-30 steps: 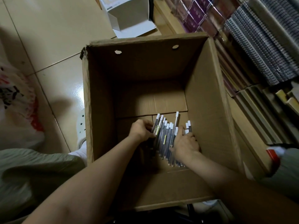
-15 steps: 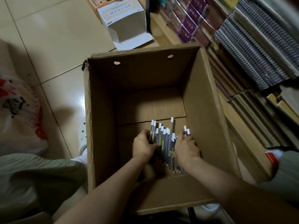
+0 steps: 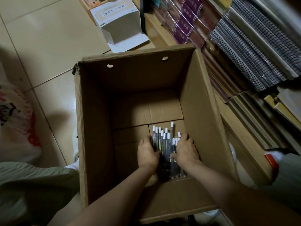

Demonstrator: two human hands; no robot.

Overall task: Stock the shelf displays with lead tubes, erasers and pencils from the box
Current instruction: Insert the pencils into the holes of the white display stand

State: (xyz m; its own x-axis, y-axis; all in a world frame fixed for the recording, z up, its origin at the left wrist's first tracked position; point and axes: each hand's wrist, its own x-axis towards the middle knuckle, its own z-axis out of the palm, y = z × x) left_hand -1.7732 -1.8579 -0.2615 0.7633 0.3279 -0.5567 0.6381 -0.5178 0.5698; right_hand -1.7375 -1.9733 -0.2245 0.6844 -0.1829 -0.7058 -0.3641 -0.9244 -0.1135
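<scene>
A deep brown cardboard box (image 3: 202, 101) stands open on the floor. At its bottom lies a bundle of several dark pencils with white caps (image 3: 165, 144), pointing away from me. My left hand (image 3: 147, 152) curls against the bundle's left side. My right hand (image 3: 185, 149) cups its right side, fingers bent round the outer pencils. Both hands squeeze the bundle between them. The pencils' near ends are hidden under my wrists.
Shelves (image 3: 244, 141) on the right hold stacked spiral notebooks (image 3: 254, 51) and wrapped purple packs (image 3: 184, 23). A small open white carton (image 3: 120, 23) lies on the tiled floor beyond the box. A white and red plastic bag (image 3: 14, 121) sits at left.
My hands have drawn closer together, pressing the loose pencils into a tighter bundle. The camera has tilted, so the box sits lower in view.
</scene>
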